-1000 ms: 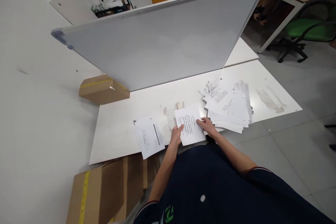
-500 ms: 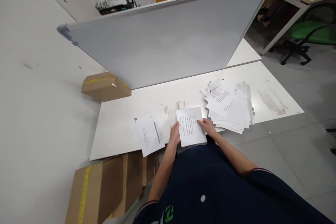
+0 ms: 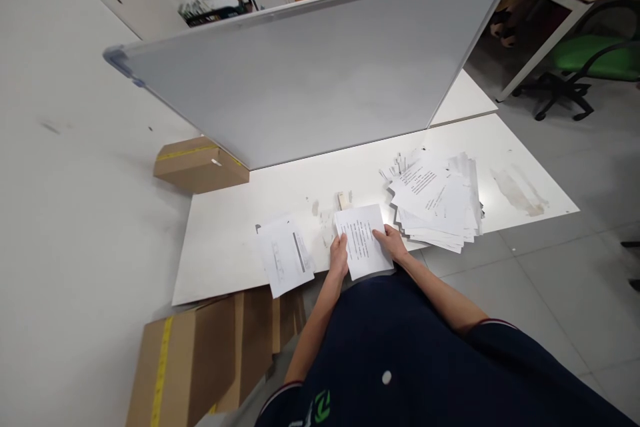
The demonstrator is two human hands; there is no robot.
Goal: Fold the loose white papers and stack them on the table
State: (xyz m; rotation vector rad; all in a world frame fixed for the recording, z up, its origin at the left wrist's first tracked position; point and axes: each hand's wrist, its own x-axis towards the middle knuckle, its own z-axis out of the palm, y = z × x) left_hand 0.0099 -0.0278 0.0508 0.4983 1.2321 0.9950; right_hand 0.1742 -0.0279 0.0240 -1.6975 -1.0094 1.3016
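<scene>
Printed paper sheets (image 3: 364,240) are held over the front edge of the white table, text side up. My left hand (image 3: 339,257) grips their left edge, thumb on top. On the right side my right hand (image 3: 391,242) pinches them, its thumb lying on the printed face. Whether it is one sheet or a thin stack, I cannot tell for sure. Left of my hands lies a small pile of papers (image 3: 285,257). To the right is a larger, fanned-out heap of papers (image 3: 437,197). Just beyond the held sheets sits a small pale stapler-like object (image 3: 343,200).
A whiteboard (image 3: 310,80) stands along the back of the white table (image 3: 220,233). One cardboard box (image 3: 200,167) rests at the table's left end; several more boxes (image 3: 175,360) are below it. A green chair (image 3: 595,57) is at the far right.
My left hand has shifted slightly right and down along the edge of the held sheets, which have tilted a little. My right thumb has slid slightly left. The piles have not moved.
</scene>
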